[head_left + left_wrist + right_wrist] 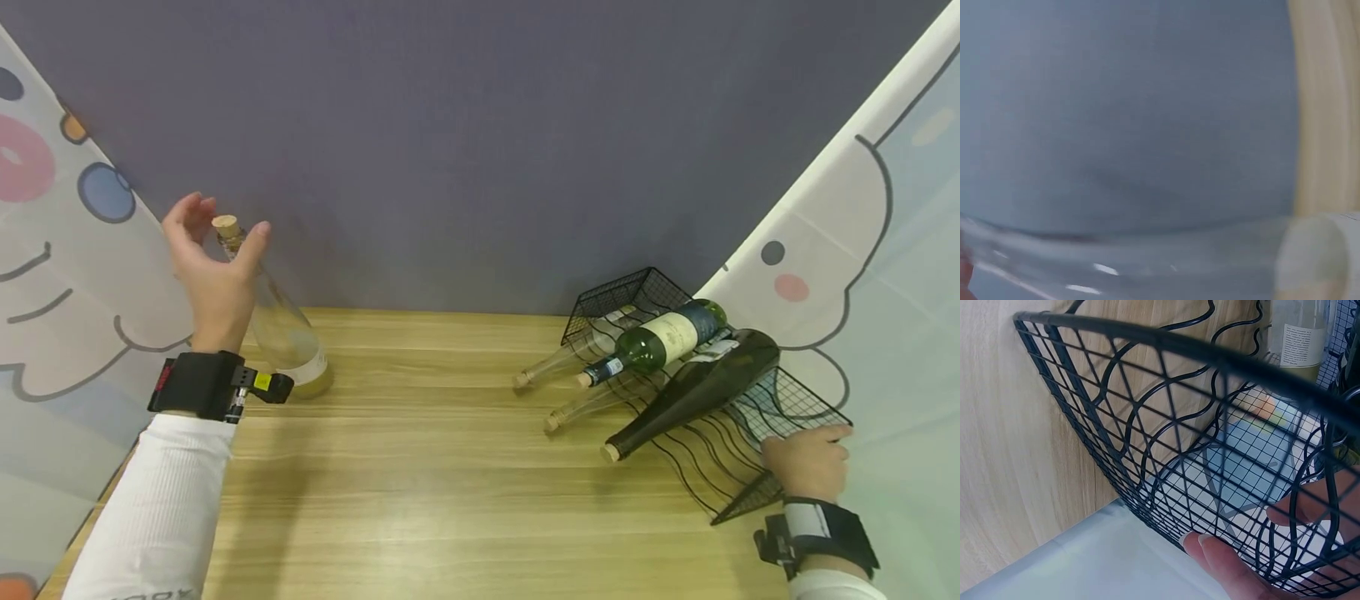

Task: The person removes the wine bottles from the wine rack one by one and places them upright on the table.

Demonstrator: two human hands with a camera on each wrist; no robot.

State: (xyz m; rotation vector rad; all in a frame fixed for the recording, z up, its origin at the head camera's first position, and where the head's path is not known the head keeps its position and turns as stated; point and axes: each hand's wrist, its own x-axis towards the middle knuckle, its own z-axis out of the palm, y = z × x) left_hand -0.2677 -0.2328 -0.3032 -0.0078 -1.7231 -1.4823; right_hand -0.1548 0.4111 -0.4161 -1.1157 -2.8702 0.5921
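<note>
A clear glass bottle [288, 337] with a cork stopper [225, 223] stands on the wooden table at the left. My left hand [213, 271] is curved loosely around its neck, with a gap showing between thumb and cork. In the left wrist view the blurred bottle [1147, 262] crosses the bottom. At the right, my right hand [810, 462] holds the mesh side of a black wire wine rack [701, 467]. The right wrist view has fingers [1229, 565] outside the mesh and the thumb on the other side.
On the rack lie a green wine bottle [671, 337] with a cream label, a dark corked bottle [705, 396] and clear corked bottles [573, 358], necks toward the table's middle. A grey panel [450, 158] closes the back; cartoon-print cloth [900, 275] hangs at both sides.
</note>
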